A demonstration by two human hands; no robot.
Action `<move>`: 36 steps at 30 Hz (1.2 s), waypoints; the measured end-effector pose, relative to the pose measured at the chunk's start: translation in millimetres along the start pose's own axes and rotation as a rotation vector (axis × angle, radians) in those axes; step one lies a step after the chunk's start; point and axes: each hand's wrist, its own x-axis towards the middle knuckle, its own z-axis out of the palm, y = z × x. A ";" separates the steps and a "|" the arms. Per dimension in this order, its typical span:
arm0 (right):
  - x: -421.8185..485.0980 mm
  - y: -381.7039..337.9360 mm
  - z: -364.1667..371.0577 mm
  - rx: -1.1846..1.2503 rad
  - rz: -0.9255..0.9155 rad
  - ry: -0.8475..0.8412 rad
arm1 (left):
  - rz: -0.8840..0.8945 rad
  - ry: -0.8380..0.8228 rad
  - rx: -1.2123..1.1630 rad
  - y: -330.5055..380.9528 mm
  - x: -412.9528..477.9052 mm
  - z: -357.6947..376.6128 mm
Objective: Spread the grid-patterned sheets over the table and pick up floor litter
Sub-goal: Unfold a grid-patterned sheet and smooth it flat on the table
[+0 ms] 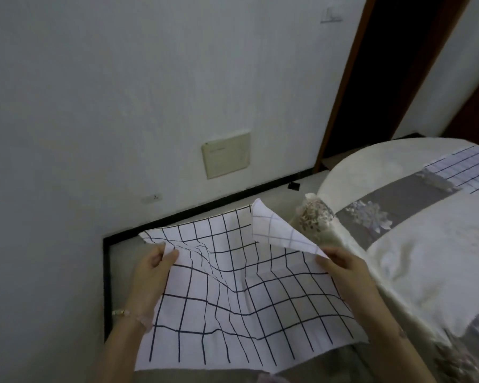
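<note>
Left hand: we pinch the left edge of the grid-patterned sheet point(246, 299) with our left hand point(155, 261), fingers curled round it.
Right hand: our right hand point(340, 264) grips the right edge, where the far corner folds back.
Sheet in hand: we hold it rumpled in the air above the floor, just left of the table point(371, 172), not on it.
Second sheet point(465, 167): we see it lying on the table's far right side.
Floor: a small black scrap point(293, 186) lies near the skirting.
</note>
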 end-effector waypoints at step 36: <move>116.2 120.4 -279.6 0.169 0.533 1.234 | -0.089 -1.174 0.337 119.0 276.9 564.1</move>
